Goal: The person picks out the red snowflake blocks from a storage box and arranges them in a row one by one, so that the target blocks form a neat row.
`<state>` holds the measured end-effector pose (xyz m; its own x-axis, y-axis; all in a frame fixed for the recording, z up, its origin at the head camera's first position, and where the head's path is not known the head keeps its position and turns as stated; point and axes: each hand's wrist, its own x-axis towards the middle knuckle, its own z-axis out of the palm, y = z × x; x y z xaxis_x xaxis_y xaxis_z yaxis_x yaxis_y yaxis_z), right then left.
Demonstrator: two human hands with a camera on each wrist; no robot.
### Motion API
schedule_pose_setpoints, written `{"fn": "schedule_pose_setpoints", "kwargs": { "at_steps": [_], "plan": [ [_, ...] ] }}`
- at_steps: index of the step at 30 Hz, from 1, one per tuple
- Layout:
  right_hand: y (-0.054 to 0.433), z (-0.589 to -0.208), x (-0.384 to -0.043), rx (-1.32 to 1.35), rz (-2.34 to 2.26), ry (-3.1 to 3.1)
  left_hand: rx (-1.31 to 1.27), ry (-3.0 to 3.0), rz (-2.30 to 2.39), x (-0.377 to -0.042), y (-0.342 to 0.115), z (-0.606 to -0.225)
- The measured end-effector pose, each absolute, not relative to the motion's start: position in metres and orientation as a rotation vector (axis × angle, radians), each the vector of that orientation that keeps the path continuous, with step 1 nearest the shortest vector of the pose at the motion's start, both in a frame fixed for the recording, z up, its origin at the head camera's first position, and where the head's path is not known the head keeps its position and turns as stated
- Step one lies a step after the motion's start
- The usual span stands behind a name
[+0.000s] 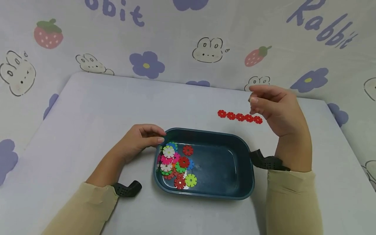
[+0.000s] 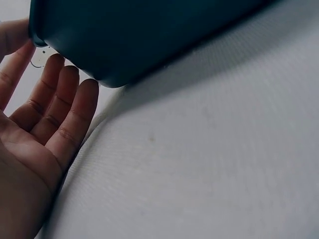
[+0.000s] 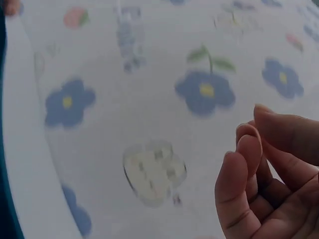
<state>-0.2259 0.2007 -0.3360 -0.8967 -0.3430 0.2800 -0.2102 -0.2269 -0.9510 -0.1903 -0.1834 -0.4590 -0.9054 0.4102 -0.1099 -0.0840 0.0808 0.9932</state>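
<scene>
My left hand (image 1: 139, 141) is at the left end of a dark teal plastic basin (image 1: 205, 195), its thumb and index finger gripping the rim by the far corner. In the left wrist view, the other fingers (image 2: 62, 107) curve beside the basin's outer wall. Inside, multicoloured notched plastic discs (image 1: 191, 180) are heaped toward the left. My right hand (image 1: 274, 106) is raised past the basin's far right corner, fingers loosely bent and thumb near the fingertips, with nothing visible in its hold. Near it lies a straight row of several red notched discs (image 1: 240, 117), joined edge to edge.
A white cloth covers the table (image 1: 97, 107). Behind it hangs a patterned backdrop (image 1: 176, 42) with rabbits, flowers and strawberries. Black wrist mounts (image 1: 127, 189) stick out from both sleeves, the right one overlapping the basin's right rim in the head view.
</scene>
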Motion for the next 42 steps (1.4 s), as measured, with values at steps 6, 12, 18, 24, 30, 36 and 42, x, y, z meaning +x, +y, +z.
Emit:
{"fn": "schedule_pose_setpoints", "kwargs": {
  "at_steps": [6, 12, 18, 24, 30, 36, 42],
  "plan": [
    [0.156, -0.339, -0.220, -0.788, -2.093, 1.864, 0.371, 2.021, 1.886, -0.191, -0.186, -0.459],
    [0.139, -0.356, -0.223, -0.640, -1.827, 1.959, 0.397, 2.014, 1.868, -0.189, -0.184, -0.458],
    [0.126, -0.369, -0.222, -0.580, -1.514, 2.116, 0.428, 2.018, 1.841, -0.191, -0.183, -0.462],
    [0.106, -0.379, -0.223, -0.680, -1.172, 2.123, 0.409, 1.990, 1.845, -0.192, -0.186, -0.461],
    [0.090, -0.387, -0.222, -0.839, -0.848, 2.056, 0.413, 1.971, 1.856, -0.192, -0.188, -0.460],
    [0.076, -0.391, -0.213, -0.884, -0.516, 2.199, 0.436, 1.968, 1.859, -0.193, -0.189, -0.461],
    [0.061, -0.391, -0.206, -1.000, -0.332, 2.326, 0.432, 1.962, 1.874, -0.193, -0.191, -0.461]
  ]
}}
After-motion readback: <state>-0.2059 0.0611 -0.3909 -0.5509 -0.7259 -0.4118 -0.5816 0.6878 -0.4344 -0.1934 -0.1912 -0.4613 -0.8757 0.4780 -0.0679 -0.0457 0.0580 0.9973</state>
